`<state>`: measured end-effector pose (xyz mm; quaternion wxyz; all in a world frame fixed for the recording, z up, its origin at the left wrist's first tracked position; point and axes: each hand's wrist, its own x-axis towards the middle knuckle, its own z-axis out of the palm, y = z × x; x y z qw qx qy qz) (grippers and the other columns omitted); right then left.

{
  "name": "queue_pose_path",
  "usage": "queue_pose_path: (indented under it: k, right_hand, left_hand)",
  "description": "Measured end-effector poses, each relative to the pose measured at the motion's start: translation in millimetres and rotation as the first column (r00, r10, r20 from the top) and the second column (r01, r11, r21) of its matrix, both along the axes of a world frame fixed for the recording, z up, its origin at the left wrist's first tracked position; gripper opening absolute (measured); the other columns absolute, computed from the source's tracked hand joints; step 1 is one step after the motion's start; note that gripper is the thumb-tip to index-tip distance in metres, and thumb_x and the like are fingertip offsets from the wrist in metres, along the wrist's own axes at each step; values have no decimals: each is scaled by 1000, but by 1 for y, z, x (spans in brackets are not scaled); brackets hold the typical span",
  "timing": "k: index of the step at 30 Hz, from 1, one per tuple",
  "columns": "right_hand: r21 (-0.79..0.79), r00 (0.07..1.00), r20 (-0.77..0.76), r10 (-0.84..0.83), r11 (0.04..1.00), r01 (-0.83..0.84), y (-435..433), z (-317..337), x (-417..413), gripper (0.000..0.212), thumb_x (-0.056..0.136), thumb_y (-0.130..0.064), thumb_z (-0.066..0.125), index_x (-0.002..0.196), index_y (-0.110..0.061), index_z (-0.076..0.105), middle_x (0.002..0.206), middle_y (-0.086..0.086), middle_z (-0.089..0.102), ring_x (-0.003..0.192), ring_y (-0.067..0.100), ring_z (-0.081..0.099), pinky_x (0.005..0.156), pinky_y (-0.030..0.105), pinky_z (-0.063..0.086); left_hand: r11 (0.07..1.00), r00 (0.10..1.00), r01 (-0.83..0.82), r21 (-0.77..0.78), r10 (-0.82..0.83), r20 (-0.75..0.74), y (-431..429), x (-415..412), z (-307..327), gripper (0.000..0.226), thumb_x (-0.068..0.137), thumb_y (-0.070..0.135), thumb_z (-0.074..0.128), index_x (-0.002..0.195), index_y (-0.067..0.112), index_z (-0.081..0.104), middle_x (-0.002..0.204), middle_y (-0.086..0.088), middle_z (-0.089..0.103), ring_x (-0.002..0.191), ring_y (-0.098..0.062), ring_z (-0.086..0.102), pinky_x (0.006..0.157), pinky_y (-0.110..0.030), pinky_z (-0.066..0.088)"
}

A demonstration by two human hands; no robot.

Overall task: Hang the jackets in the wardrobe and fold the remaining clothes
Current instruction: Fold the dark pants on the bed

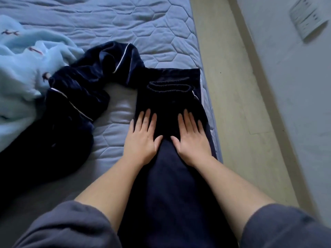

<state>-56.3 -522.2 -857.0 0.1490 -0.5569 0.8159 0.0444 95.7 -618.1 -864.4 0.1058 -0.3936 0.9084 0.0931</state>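
Observation:
Dark navy trousers (172,101) lie lengthwise along the bed's right side, their elastic waistband at the far end. My left hand (143,138) and my right hand (192,139) rest flat on them side by side, fingers straight and pointing away from me. To the left, a crumpled dark navy velvet garment with white piping (78,86) lies in a heap. A fluffy light blue garment (21,68) with small dark embroidered marks is bunched at the far left.
The clothes lie on a pale blue quilted mattress (125,24). Its right edge runs beside a beige floor strip (232,86). A white wall with a socket plate (306,17) is at the right.

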Motion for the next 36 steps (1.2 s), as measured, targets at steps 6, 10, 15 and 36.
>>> queue_pose_path:
  k: [6,10,15,36]
  right_hand:
    - [-11,999,41,18,1000,-17,46,22,13,66,98,-40,36,154,-14,11,161,11,4,149,28,5,119,42,0]
    - [-59,983,71,168,985,-164,132,39,25,72,77,-11,63,146,-13,39,154,13,31,140,35,32,113,51,28]
    - [-11,861,-88,501,864,-504,195,49,2,73,72,-2,45,144,-17,37,149,10,41,133,33,43,104,54,39]
    - [-237,816,343,466,883,-405,257,92,23,53,73,24,62,121,3,63,131,20,56,121,40,54,103,56,40]
  left_hand:
    - [991,989,113,78,-105,-101,26,40,24,63,96,35,40,152,16,20,160,-9,9,148,-27,8,118,-46,13]
    - [959,961,266,98,-256,-100,65,118,49,65,79,8,37,144,12,41,153,-11,30,137,-32,37,109,-48,34]
    - [873,873,487,3,-487,3,84,167,61,72,72,5,31,143,13,32,148,-15,37,130,-36,45,100,-55,42]
    - [873,856,467,142,-407,-318,184,167,116,37,79,1,69,116,0,67,120,-14,65,107,-32,65,87,-53,52]
